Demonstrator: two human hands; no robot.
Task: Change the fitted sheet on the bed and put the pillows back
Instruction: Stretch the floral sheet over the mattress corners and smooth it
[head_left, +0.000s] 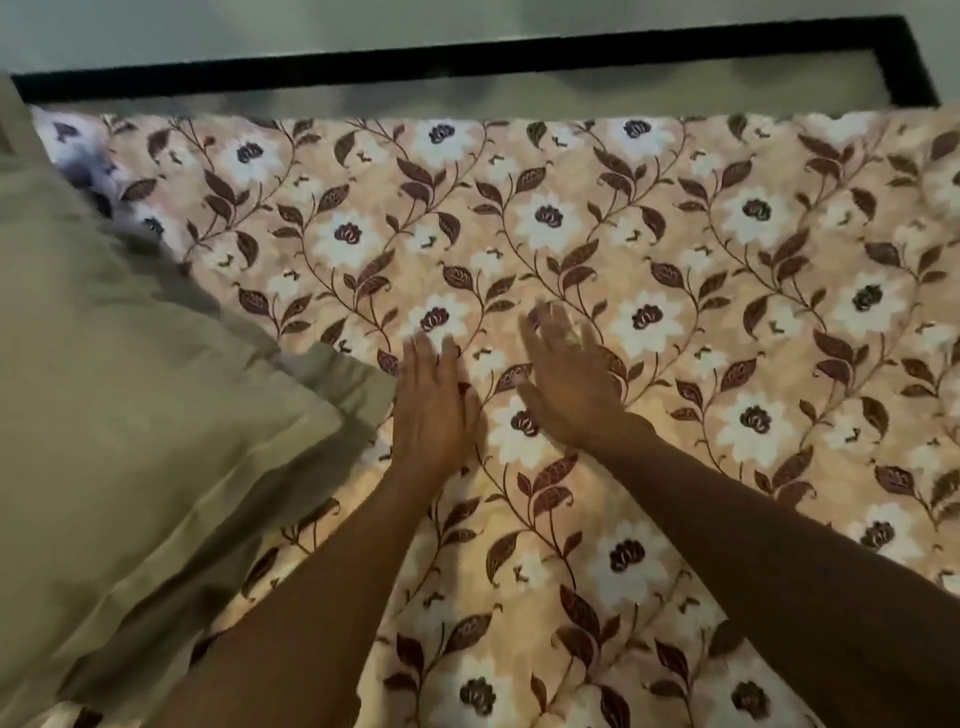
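Nearest, 2 bare forearms reach from the near edge of the bed toward its middle. The floral fitted sheet (727, 312) lies spread over the whole visible mattress, mostly smooth with only faint creases. Its vine pattern runs in diagonal lines toward the far edge.

The left hand (434, 410) lies palm down on the sheet with its fingers straight and close together, gripping nothing. Just to its right, apart by a narrow strip of cloth, the right hand (566, 384) is also palm down with fingers spread and straight. Its fingertips are blurred, so I cannot tell whether they press the sheet or skim it.

An olive-green pillow (130, 415) fills the left side of the bed, its long side slanting from the near-left corner toward the far edge. Its flanged corner ends just beside the left hand. The right half of the sheet carries nothing.

Beyond the straight far edge, a black bed frame (467, 57) runs parallel to it and turns a corner at far right, against a pale wall (311, 21).
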